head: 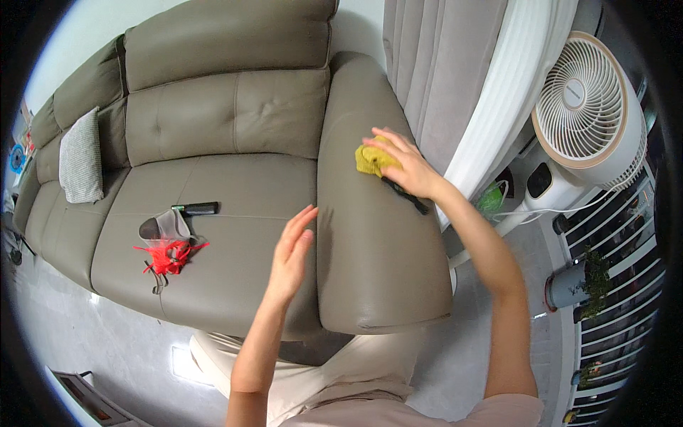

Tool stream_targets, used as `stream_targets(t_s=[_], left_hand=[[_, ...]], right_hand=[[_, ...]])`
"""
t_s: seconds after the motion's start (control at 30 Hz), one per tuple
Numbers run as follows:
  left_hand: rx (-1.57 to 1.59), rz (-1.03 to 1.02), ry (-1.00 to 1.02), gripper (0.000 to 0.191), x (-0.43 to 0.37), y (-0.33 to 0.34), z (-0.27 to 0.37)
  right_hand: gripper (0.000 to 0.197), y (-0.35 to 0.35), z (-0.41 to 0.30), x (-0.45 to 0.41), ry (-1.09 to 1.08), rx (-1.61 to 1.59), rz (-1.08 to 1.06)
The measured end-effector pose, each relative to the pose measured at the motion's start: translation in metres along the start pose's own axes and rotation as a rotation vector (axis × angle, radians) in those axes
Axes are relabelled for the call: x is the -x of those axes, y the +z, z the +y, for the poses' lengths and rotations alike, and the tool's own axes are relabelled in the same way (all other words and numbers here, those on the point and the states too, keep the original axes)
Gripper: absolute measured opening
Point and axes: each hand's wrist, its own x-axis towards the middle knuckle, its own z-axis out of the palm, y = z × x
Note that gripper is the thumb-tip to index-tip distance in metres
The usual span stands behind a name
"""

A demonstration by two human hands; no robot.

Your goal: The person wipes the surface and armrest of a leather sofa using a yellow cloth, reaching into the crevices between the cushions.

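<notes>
My right hand (403, 160) lies on a crumpled yellow cloth (371, 159) on the right armrest (373, 251) of a grey-brown leather sofa. A dark tasselled strip (406, 196) pokes out below that hand; what it belongs to is hidden. Fingers apart and holding nothing, my left hand (292, 253) hovers by the seam between seat cushion (240, 267) and armrest. Left of it on the seat are a black stick-shaped object (197, 208) with a green end, a sheer mesh pouch (173, 225) with something dark inside, a red stringy bundle (172, 257) and thin dark cords (156, 280).
A grey textured pillow (81, 157) leans at the sofa's far left. Right of the armrest hang grey curtains (437, 58) and a white one (507, 80). Beyond them stand a white fan (581, 101) with its cable, a potted plant (571, 286) and a white railing (613, 347).
</notes>
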Motion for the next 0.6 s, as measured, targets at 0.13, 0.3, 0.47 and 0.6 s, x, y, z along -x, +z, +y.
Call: stream_targets(t_s=[0.13,0.3,0.47,0.6], left_hand=[[-0.036,-0.009,-0.081,0.051,0.016,0.029,-0.023],[-0.081,0.022,-0.09,0.053,0.017,0.038,-0.01],[-0.078,-0.002,-0.035,0.051,0.005,0.048,-0.012],[-0.1,0.06,-0.038,0.047,0.011,0.044,-0.015]], right_hand=[[0.057,0.013,-0.035,0.013,-0.088,-0.083,-0.143],[0.056,-0.026,-0.145,0.106,-0.314,-0.215,-0.342],[0.044,-0.005,-0.082,0.06,-0.33,-0.12,-0.091],[0.046,0.019,-0.019,-0.022,-0.115,-0.151,0.064]])
